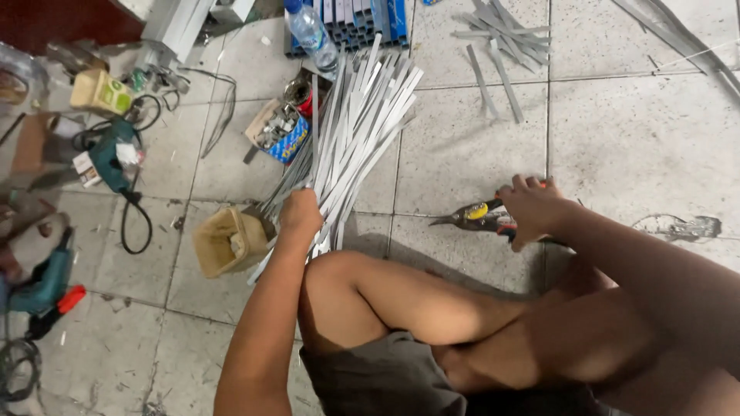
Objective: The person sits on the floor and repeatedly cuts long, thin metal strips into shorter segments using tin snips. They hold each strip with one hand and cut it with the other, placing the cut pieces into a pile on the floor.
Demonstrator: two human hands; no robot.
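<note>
**Strips in one fist, snips under the other, on a speckled tile floor**

You are sitting on the tiled floor (632, 131), pale grey speckled squares with dark grout lines, scuffed and dusty, with your bare knees drawn up in front of you. Your left hand (299, 214) has its grip clenched around a bundle of flat metal strips (356, 131), held near their lower ends so they fan upward and away from you across the tiles. Your right hand (532, 209) rests on the handles of the tin snips (482, 217), which lie flat on the floor with the blades pointing toward the bundle; the fingers curl over the handles, but you cannot tell whether the grip is truly closed on them.

Just beside your left hand stands a small open cardboard box (227, 243). Farther up, near the fanned strips, sits a blue box of small metal parts (277, 129) and a clear plastic bottle (312, 32). Loose cut strips (497, 46) lie scattered well apart at the top. Along the left edge of the floor you have a teal power drill (114, 158) with its black cord, and a second drill (42, 281) lower down
</note>
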